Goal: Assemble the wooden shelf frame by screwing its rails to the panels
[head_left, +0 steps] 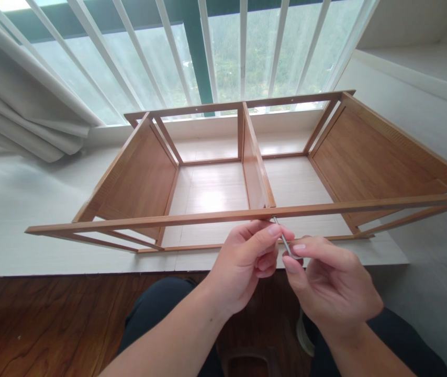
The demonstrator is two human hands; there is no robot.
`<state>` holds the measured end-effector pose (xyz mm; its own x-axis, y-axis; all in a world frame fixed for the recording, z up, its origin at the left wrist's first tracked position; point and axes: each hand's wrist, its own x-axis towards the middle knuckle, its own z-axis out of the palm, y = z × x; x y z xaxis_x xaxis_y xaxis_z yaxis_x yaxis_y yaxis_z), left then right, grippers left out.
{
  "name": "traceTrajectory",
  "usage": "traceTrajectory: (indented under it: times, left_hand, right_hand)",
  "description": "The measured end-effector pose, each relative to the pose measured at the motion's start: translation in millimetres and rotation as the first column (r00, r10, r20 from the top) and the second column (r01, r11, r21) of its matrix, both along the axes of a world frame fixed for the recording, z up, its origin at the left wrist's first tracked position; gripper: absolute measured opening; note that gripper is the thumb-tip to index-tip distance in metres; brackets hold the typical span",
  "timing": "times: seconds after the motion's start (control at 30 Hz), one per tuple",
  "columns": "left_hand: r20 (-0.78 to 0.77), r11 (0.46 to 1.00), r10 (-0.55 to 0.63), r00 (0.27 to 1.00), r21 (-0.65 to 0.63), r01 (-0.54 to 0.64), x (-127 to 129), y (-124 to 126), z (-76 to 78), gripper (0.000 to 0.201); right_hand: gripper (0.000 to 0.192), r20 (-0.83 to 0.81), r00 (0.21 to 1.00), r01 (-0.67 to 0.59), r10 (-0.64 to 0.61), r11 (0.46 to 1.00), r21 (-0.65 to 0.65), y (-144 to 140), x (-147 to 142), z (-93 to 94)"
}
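Observation:
A wooden cabinet frame (184, 217) with side panels and a middle divider (255, 152) lies on the pale ledge. At its front rail, below the divider's near end, a thin metal hex key (282, 235) slants, its upper tip at the rail. My left hand (247, 256) is closed, with thumb and fingers pinching the hex key's shaft near that tip. Lower down, my right hand (329, 277) pinches the bent end between thumb and forefinger. Whatever fastener the tip meets is too small to make out.
A barred window (227, 57) stands behind the frame, with a grey curtain (23, 89) at left. The pale ledge (51, 193) ends above a dark wooden floor (70, 324). A pale wall (420, 89) rises at right, and my knees are below the ledge.

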<state>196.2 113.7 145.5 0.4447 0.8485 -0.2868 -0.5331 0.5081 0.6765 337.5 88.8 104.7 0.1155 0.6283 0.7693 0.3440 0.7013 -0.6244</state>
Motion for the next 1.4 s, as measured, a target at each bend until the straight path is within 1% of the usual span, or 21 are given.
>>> traceTrajectory:
  times: [0.2,0.37,0.47,0.6,0.7,0.8,0.97,1.1,1.17,1.3,1.4]
  left_hand:
    - [0.022,1.000,0.002,1.000,-0.011,-0.002,1.1,-0.2,0.4,0.021]
    - [0.044,0.998,-0.020,0.999,-0.061,0.023,1.2,0.5,1.8,0.024]
    - [0.110,0.995,-0.036,0.993,-0.092,0.046,1.5,0.1,1.2,0.024]
    - [0.163,0.994,-0.041,0.986,-0.093,0.057,2.8,-1.4,-0.8,0.020]
    - [0.169,0.995,-0.031,0.985,-0.084,0.046,3.8,-2.1,-1.3,0.018]
    - [0.172,0.996,-0.027,0.985,-0.084,0.042,4.0,-2.2,-0.8,0.019]
    - [0.168,0.995,-0.026,0.985,-0.095,0.042,3.2,-1.8,-2.4,0.018]
    - [0.159,0.995,-0.032,0.987,-0.089,0.047,3.0,-1.7,-5.2,0.019]
    - [0.157,0.996,-0.032,0.987,-0.082,0.045,3.2,-1.9,-5.7,0.019]
    - [0.149,0.996,-0.026,0.988,-0.075,0.038,3.9,-2.3,-5.9,0.020]
    - [0.143,0.997,-0.026,0.989,-0.075,0.037,3.8,-2.3,-6.0,0.020]
  right_hand:
    - [0.043,-0.065,0.998,0.005,-0.005,1.000,-0.004,-0.7,0.9,-1.6]
    - [0.049,-0.146,0.988,-0.052,0.046,0.998,-0.040,-1.7,-0.4,3.7]
    - [0.051,-0.132,0.989,-0.065,0.061,0.998,-0.026,-1.8,0.1,6.5]
    - [0.053,-0.125,0.987,-0.102,0.099,0.995,-0.019,-0.8,1.4,7.8]
    - [0.050,-0.114,0.988,-0.111,0.109,0.994,-0.012,0.4,1.2,7.1]
    - [0.047,-0.093,0.992,-0.090,0.089,0.996,-0.006,1.0,0.3,6.5]
    - [0.036,-0.031,0.999,-0.024,0.023,0.999,-0.044,0.5,0.6,6.6]
    - [0.029,-0.006,1.000,-0.009,0.009,0.997,-0.070,-0.3,2.2,5.2]
    - [0.030,-0.011,1.000,-0.014,0.013,0.997,-0.081,-0.8,2.7,4.3]
    - [0.037,-0.023,0.999,-0.042,0.040,0.996,-0.081,-1.9,3.7,3.0]
    - [0.038,-0.022,0.999,-0.044,0.043,0.996,-0.078,-2.0,4.6,2.7]
